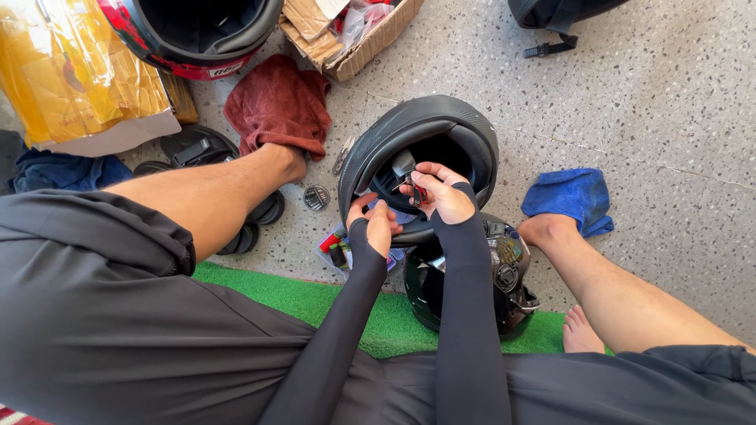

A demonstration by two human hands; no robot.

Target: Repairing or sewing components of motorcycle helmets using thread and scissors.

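Speckled floor [646, 94] carries a black helmet [425, 134] tipped opening-up between the legs; left hand [372, 224] steadies its rim, right hand [442, 195] fingers pinch what seems a small tool [415, 191] inside.

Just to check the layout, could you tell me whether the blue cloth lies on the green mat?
No, the blue cloth lies on the speckled floor, apart from the green mat.

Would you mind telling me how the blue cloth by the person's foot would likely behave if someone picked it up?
The blue cloth lies crumpled in soft folds, so it would probably hang limp and floppy. It looks like thin towelling, likely light for its size. Its fuzzy surface suggests it would not slip from a hand, nor roll.
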